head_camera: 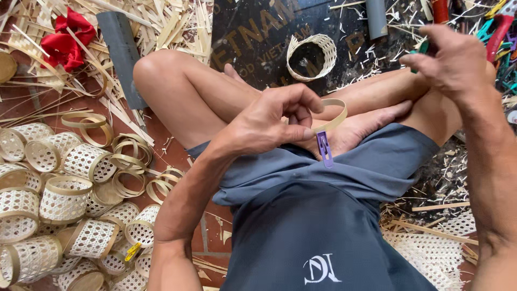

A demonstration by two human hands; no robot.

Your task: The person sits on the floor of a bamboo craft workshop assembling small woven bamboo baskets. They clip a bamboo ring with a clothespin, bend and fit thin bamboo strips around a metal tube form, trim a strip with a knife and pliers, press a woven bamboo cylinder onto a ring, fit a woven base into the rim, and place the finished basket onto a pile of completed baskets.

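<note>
My left hand (272, 121) pinches a thin bamboo strip ring (335, 114) over my crossed legs. A purple clothespin (323, 149) is clipped on the strip and hangs just below my fingers. My right hand (451, 60) is raised at the upper right with fingers curled over a pile of coloured clips (498, 32); something green shows under the fingers, but I cannot make out what it grips. A woven bamboo ring basket (312, 56) lies on the dark mat (253, 37) beyond my knee.
Several small woven bamboo baskets (64, 199) and loose bamboo hoops (129, 156) are stacked on the left floor. Bamboo strips (172, 27), a red cloth (67, 37) and a grey bar (123, 54) lie at the top left. Woven sheet (431, 253) lies at the lower right.
</note>
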